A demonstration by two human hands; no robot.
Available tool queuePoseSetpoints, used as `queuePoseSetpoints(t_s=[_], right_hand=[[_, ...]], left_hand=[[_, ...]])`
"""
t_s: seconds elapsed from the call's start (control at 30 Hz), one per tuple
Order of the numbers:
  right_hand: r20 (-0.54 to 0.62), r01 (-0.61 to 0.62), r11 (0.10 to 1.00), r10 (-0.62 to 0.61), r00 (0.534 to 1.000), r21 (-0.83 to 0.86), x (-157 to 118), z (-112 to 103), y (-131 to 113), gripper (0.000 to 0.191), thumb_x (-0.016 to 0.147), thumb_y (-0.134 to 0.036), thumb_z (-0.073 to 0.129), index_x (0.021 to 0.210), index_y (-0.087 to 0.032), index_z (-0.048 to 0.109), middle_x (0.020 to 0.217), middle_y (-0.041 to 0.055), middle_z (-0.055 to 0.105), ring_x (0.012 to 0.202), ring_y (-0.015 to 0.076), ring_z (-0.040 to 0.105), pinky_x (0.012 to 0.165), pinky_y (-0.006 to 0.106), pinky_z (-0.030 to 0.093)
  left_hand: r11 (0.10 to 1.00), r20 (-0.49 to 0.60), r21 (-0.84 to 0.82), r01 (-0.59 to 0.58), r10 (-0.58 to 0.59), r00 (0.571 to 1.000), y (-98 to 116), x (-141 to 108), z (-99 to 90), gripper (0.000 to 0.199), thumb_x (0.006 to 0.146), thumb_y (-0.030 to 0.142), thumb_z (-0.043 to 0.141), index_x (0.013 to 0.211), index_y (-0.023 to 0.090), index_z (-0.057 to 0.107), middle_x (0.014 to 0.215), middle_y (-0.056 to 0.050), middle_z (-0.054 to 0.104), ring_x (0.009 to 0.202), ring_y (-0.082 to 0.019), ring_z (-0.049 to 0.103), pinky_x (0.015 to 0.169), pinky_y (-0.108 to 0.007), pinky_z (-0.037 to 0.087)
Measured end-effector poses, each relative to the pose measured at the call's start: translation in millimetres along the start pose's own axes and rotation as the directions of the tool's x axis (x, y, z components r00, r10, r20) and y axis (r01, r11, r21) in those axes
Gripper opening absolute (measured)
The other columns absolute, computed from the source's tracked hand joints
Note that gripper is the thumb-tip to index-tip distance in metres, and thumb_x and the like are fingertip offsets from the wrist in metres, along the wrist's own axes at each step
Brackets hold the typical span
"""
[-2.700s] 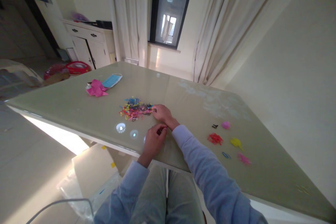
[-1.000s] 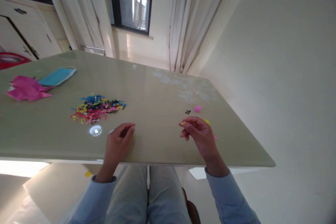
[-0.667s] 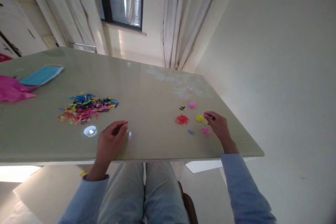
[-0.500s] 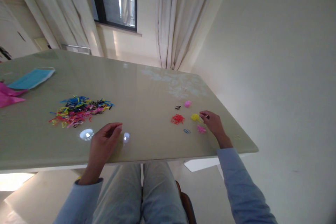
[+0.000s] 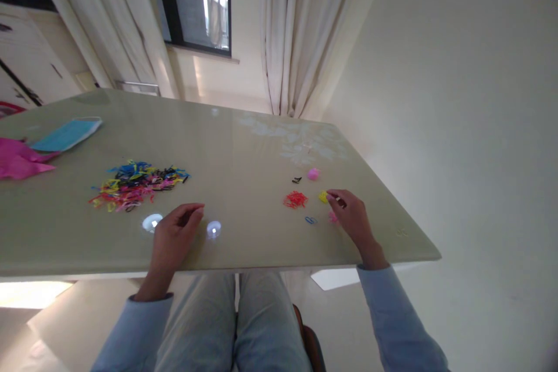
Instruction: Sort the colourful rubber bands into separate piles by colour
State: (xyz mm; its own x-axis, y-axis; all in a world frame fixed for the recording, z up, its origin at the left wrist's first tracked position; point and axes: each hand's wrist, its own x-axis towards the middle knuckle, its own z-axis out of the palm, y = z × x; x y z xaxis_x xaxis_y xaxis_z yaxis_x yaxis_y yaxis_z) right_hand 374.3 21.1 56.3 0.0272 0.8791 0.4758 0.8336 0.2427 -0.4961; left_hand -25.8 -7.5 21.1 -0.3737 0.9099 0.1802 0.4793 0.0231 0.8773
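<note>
My right hand (image 5: 350, 214) is just right of the red pile (image 5: 295, 199), fingers curled and thumb close to the forefinger, the tips at the yellow pile (image 5: 323, 196). I cannot tell whether a band is pinched there. The yellow pile is bright and small, partly covered by my fingers. The red pile is a loose, flat tangle of thin loops on the counter (image 5: 244, 180). Just nearer me than it lie blue loops (image 5: 311, 220), slim ovals; to its near right is the pink pile (image 5: 333, 218), half hidden by my hand. Just beyond it are a few short black bands (image 5: 297, 180) and a pale pink clump (image 5: 313, 174). Well left of the red pile spreads the mixed pile (image 5: 135, 187), blue, yellow, black, pink and red jumbled together. My left hand (image 5: 173, 236), loosely curled, lies between the two; I cannot tell whether it holds anything.
</note>
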Motion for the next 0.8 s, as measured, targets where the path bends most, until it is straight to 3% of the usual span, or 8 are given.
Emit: queuePoseSetpoints(t_s=[0.17, 0.3, 0.4, 0.6, 0.7, 0.8], right_hand=[[0.164, 0.13, 0.975, -0.161, 0.973, 0.182, -36, 28, -65, 0.021, 0.092, -0.033, 0.052, 0.095, -0.024, 0.072, 0.085, 0.0073, 0.073, 0.068, 0.0193, 0.064, 0.067, 0.032, 0.051], [0.334, 0.153, 0.927, -0.272, 0.902, 0.342, -55, 61, -95, 0.019, 0.093, -0.032, 0.054, 0.096, -0.028, 0.072, 0.086, 0.0057, 0.074, 0.074, 0.0209, 0.068, 0.069, 0.033, 0.053], [0.389, 0.127, 0.917, -0.282, 0.877, 0.379, -57, 77, -101, 0.018, 0.092, -0.033, 0.056, 0.094, -0.028, 0.073, 0.086, 0.0054, 0.075, 0.076, 0.0219, 0.069, 0.069, 0.034, 0.053], [0.373, -0.067, 0.882, -0.127, 0.919, 0.466, -49, 77, -89, 0.022, 0.088, -0.039, 0.058, 0.092, -0.025, 0.075, 0.084, 0.0058, 0.076, 0.073, 0.022, 0.07, 0.065, 0.032, 0.056], [0.379, -0.074, 0.877, -0.128, 0.917, 0.476, -51, 74, -88, 0.024, 0.088, -0.04, 0.058, 0.091, -0.023, 0.075, 0.084, 0.0064, 0.076, 0.073, 0.0212, 0.069, 0.065, 0.03, 0.056], [0.37, -0.023, 0.892, -0.164, 0.914, 0.451, -54, 75, -91, 0.026, 0.089, -0.039, 0.057, 0.091, -0.021, 0.075, 0.085, 0.0069, 0.075, 0.074, 0.02, 0.069, 0.068, 0.028, 0.055]], left_hand=[[0.999, 0.007, -0.025, -0.029, 0.03, 1.0, 0, -1, 3.9, 0.034, 0.075, 0.047, 0.058, 0.086, 0.019, 0.073, 0.075, -0.003, 0.073, 0.067, -0.017, 0.064, 0.064, -0.026, 0.05], [0.997, 0.02, -0.054, -0.051, 0.052, 0.998, 0, -3, 3.9, 0.031, 0.077, 0.044, 0.058, 0.085, 0.018, 0.072, 0.074, -0.003, 0.072, 0.066, -0.017, 0.064, 0.064, -0.026, 0.049], [0.995, 0.032, -0.073, -0.063, 0.065, 0.997, 0, -2, 3.2, 0.028, 0.078, 0.042, 0.058, 0.084, 0.019, 0.072, 0.076, -0.003, 0.073, 0.067, -0.017, 0.064, 0.065, -0.026, 0.049], [0.99, 0.127, -0.142, -0.022, 0.04, 0.991, -7, 12, -8.2, 0.031, 0.079, 0.042, 0.056, 0.089, 0.016, 0.071, 0.067, -0.003, 0.069, 0.057, -0.015, 0.06, 0.054, -0.025, 0.047], [0.997, 0.086, 0.036, -0.073, 0.07, 0.994, -14, 30, -24.6, 0.033, 0.081, 0.037, 0.053, 0.097, 0.014, 0.071, 0.076, -0.005, 0.071, 0.06, -0.016, 0.061, 0.059, -0.027, 0.05], [0.935, 0.076, 0.33, -0.133, 0.114, 0.991, -18, 52, -45.4, 0.035, 0.082, 0.027, 0.051, 0.108, 0.013, 0.07, 0.092, -0.008, 0.073, 0.071, -0.018, 0.065, 0.073, -0.03, 0.052]])
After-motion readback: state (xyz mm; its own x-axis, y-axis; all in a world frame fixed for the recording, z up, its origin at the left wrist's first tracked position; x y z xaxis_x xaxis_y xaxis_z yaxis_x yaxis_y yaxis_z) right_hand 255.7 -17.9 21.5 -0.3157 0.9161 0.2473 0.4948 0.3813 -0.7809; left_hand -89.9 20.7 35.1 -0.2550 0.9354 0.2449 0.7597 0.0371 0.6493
